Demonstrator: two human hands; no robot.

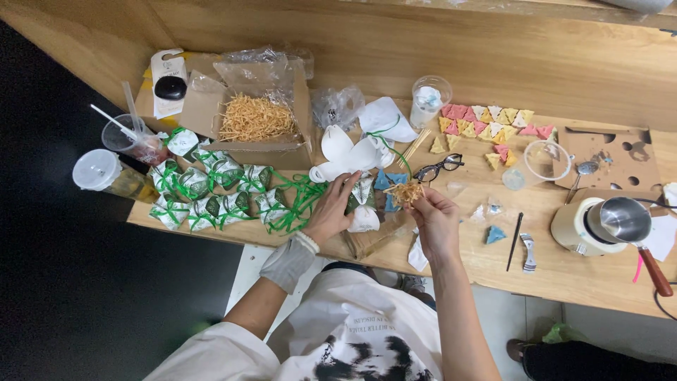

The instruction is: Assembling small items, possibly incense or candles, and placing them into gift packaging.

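My left hand [330, 209] holds an open green-and-white paper pouch [362, 204] upright on the wooden table [550, 261]. My right hand [431, 215] pinches a tuft of tan shredded paper filler [404, 192] just above and right of the pouch. Several finished pouches tied with green ribbon [211, 194] lie to the left of my left hand. A cardboard box of the same shredded filler [255, 118] stands behind them. Blue triangular pieces [388, 180] lie behind the pouch.
Pink, yellow and white triangular pieces [486, 127] lie at the back right. Glasses [437, 169], flat white paper blanks [352, 152], plastic cups [429, 99], a clear lid [546, 161], a small melting pot with a ladle [606, 222] and drinks [106, 173] also sit here.
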